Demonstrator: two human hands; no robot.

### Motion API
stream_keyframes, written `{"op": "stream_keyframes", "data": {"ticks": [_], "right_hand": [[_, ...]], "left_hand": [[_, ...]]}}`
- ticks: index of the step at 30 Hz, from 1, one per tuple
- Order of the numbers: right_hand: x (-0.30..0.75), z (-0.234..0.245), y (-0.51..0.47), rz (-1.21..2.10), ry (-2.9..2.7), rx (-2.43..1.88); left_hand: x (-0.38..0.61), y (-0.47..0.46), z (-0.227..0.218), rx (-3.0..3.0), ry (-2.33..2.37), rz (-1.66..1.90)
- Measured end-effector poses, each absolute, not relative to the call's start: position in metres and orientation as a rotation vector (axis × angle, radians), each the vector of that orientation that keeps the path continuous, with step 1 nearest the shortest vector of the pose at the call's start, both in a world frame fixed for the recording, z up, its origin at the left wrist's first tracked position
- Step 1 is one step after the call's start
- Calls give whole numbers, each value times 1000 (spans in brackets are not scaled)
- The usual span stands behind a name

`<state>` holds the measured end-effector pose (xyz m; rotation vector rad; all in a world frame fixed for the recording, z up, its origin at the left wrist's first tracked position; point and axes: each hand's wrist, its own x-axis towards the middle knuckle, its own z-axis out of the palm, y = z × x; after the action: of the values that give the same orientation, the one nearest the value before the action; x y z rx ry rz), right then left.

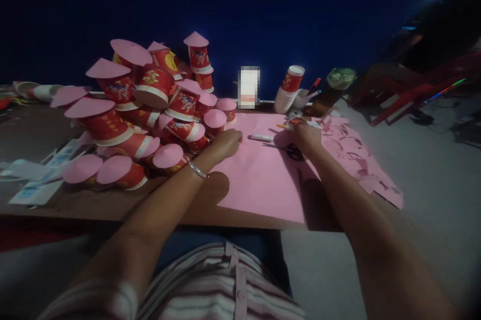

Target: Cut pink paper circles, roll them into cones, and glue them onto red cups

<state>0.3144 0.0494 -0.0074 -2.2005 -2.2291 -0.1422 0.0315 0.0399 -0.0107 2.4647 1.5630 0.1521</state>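
My left hand (227,143), with a silver bangle at the wrist, rests with curled fingers at the left side of a pink paper sheet (263,185). What its fingertips hold, if anything, is hidden. My right hand (307,138) is closed over several slim pens at the sheet's far right; a thin orange pencil (281,126) sticks out to the left of its fingers. Scissors (295,152) with black handles lie just below that hand, blades pointing left. Between the hands lies a white capped marker (262,137). A rounded bite is cut from the sheet's left edge.
Red paper cups with pink cone tops (120,92) are heaped on the left. Pink paper offcuts (349,144) cover the right side. At the back stand a blurred white panel (249,87), stacked cups (291,84) and a dark bottle (328,92). Farther right is a red chair (394,104).
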Motion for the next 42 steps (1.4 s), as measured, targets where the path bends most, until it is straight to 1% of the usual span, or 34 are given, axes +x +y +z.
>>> {"op": "stream_keyframes", "data": {"ticks": [3, 6, 8, 13, 15, 17, 20, 24, 28, 34, 39, 42], "right_hand": [[315, -1, 43, -246, -2104, -2179], [310, 3, 26, -322, -2058, -1933], [303, 2, 7, -240, -2163, -1694], [277, -12, -59, 123, -2638, -915], [269, -13, -82, 224, -2750, -767], [264, -12, -98, 272, -2817, -799], [261, -8, -109, 223, -2847, -841], [263, -9, -110, 154, -2865, -830], [263, -12, -109, 138, -2871, -799], [259, -14, -108, 134, -2854, -774], [262, -13, -108, 201, -2812, -801], [268, -13, -101, 292, -2674, -896]], "left_hand": [[32, 41, -10, 2454, 1593, 156], [36, 44, -11, 2465, 1604, 164], [39, 47, -11, 2480, 1611, 167], [43, 51, -13, 2554, 1612, 183], [42, 50, -13, 2598, 1589, 202], [41, 46, -14, 2640, 1560, 222], [38, 38, -15, 2703, 1513, 273], [30, 20, -19, 2782, 1382, 539], [17, 0, -27, 2721, 1207, 755], [5, -11, -35, 2667, 1108, 870], [4, -11, -41, 2614, 1088, 944], [4, -13, -39, 2546, 1080, 1024]]}}
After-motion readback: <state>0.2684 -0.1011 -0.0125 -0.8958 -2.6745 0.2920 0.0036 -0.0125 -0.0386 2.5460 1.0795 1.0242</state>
